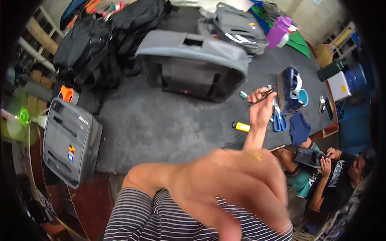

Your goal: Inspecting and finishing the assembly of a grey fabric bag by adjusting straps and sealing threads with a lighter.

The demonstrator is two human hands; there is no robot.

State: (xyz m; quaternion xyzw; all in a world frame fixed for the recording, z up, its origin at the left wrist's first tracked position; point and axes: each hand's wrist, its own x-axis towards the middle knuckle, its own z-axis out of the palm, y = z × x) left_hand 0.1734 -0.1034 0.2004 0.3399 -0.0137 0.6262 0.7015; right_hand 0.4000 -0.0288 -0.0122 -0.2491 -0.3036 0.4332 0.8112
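R hand (261, 108) up over grey felt table (161, 124), fingers pinching thin dark tool (263, 97). L hand (237, 188) blurred near cam, fingers loosely spread. Looks mid tool pickup; next needs steady grip.

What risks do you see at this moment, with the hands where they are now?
1. The left hand, blurred and near the camera, hides the table's near edge.
2. The right hand pinches a thin dark tool above the blue-handled scissors and yellow lighter; it might slip onto them.
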